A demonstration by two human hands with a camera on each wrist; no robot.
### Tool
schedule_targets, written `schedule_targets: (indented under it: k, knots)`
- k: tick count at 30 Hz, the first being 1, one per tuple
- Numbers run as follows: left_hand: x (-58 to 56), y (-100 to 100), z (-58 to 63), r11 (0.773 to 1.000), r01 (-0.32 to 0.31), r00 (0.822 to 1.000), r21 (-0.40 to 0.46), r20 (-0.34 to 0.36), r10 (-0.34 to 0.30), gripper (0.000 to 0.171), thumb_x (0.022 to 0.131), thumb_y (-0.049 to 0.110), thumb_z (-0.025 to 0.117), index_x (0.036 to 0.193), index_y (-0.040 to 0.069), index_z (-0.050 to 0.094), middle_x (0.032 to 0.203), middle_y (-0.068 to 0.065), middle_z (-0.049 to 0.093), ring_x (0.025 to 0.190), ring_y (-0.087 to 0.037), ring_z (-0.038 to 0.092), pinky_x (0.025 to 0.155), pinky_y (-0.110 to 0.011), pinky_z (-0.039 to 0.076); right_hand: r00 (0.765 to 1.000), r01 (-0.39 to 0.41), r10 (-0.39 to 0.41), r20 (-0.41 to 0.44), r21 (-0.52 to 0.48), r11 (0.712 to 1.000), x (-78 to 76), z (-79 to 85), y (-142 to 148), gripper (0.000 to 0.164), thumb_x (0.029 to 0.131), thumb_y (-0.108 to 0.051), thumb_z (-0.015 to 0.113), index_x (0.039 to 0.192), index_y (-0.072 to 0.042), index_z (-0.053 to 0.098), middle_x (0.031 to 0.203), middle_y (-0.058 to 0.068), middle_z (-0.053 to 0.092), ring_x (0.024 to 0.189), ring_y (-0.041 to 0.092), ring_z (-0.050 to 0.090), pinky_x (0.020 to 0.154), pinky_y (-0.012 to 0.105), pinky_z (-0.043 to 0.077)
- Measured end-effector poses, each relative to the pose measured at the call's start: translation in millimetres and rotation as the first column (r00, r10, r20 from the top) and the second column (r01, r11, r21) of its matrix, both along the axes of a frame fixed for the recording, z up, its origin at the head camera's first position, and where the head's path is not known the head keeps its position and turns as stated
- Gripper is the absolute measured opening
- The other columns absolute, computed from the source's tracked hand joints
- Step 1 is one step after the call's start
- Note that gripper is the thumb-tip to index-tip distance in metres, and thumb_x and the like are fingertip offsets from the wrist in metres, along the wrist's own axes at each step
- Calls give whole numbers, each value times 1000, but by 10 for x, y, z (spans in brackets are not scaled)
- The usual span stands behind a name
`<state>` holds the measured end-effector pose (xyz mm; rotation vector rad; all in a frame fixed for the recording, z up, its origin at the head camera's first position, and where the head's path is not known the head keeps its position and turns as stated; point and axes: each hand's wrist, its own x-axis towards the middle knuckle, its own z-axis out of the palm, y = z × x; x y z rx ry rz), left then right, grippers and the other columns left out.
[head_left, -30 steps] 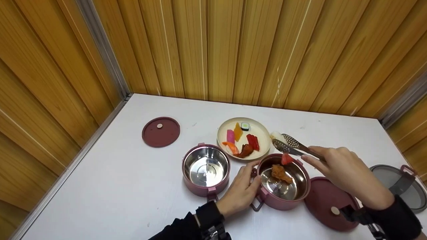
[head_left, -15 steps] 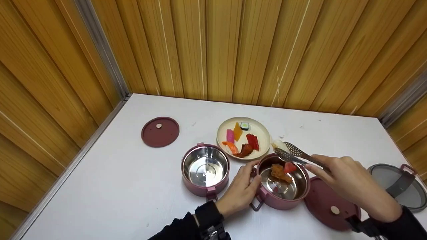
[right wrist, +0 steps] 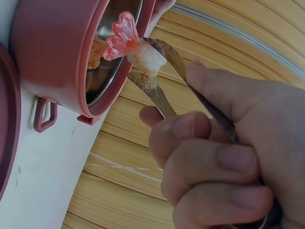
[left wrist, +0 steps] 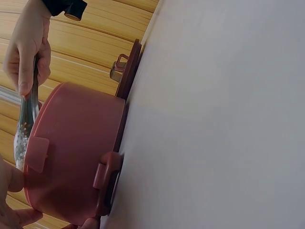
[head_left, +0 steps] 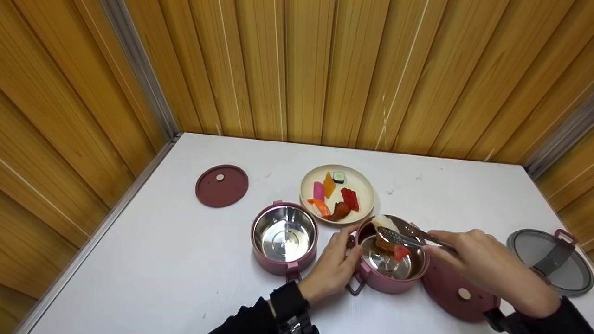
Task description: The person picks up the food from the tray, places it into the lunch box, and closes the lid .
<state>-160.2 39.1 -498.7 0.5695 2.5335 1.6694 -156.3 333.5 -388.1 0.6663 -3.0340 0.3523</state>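
Observation:
My right hand [head_left: 482,264] grips metal tongs [head_left: 434,239] with perforated tips. Pinched between the tips is a shrimp [right wrist: 147,58], white-bodied with a red tail, over the opening of the right-hand pink pot [head_left: 392,283]. Inside that pot, which is steel-lined, lies a brown fried chicken piece [right wrist: 96,51], partly hidden by the shrimp and tongs in the head view. My left hand [head_left: 329,266] holds the pot's left side, fingers at the rim and side handle. The left wrist view shows the pot's outer wall [left wrist: 76,143] upright on the table.
A second pink pot [head_left: 284,264] stands to the left, with nothing in it. Behind is a cream plate [head_left: 366,208] of several foods. Dark red lids lie at left [head_left: 222,192] and right [head_left: 445,287]; a grey-topped lid [head_left: 533,246] is farther right.
My right hand has lowered the tongs and shrimp, bringing them from beyond the right pot's far rim to over its opening. My left hand keeps its place on the pot.

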Motion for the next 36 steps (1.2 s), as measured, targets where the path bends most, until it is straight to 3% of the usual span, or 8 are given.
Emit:
schedule_targets:
  k: [5, 12, 17, 25, 30, 36]
  knots:
    - [1, 0, 11, 1000, -4, 1000, -7, 27, 4, 50, 116, 32, 49, 164, 21, 46, 148, -15, 61, 139, -28, 60, 122, -49, 50, 999, -53, 53, 2, 4, 999, 6, -40, 4, 37, 106, -35, 74, 129, -7, 80, 94, -3, 81, 73, 4, 56, 64, 28, 46]
    - [-49, 5, -122, 1000, -8, 999, 6, -52, 8, 48, 116, 33, 49, 163, 23, 47, 135, -11, 63, 126, -18, 61, 110, -40, 54, 996, -94, 94, -3, 6, 996, -6, -97, 9, 35, 105, -35, 76, 126, -8, 81, 96, -7, 82, 78, 0, 61, 65, 30, 52]
    - [-68, 21, -170, 1000, -16, 999, 10, -31, 16, 48, 116, 36, 49, 163, 27, 47, 134, -7, 62, 124, -13, 60, 111, -37, 53, 991, -134, 134, -22, 5, 991, -8, -126, -18, 29, 103, -34, 78, 121, -11, 82, 91, -11, 81, 75, -3, 62, 63, 31, 54]
    - [-36, -8, -78, 1000, 14, 999, 19, -38, -13, 49, 116, 33, 48, 163, 20, 47, 140, -15, 62, 131, -25, 62, 114, -47, 54, 992, -122, 122, 31, 14, 992, -14, -125, -77, 35, 103, -36, 78, 121, -7, 82, 87, -11, 78, 71, -5, 54, 60, 28, 50]
    - [-15, -19, -13, 1000, 18, 1000, 21, -14, -18, 49, 116, 31, 49, 162, 17, 48, 141, -15, 62, 133, -26, 62, 116, -46, 53, 992, -115, 114, 54, 12, 993, -6, -119, -91, 39, 103, -39, 77, 124, -7, 82, 84, -14, 74, 69, -4, 50, 59, 25, 44]
    - [-14, -5, -17, 1000, 5, 1000, 14, -13, -5, 49, 115, 31, 49, 163, 19, 48, 139, -13, 62, 130, -21, 61, 114, -42, 53, 989, -132, 131, 71, 13, 991, 8, -123, -92, 39, 104, -41, 76, 123, -7, 82, 77, -17, 65, 64, -4, 45, 56, 22, 39]
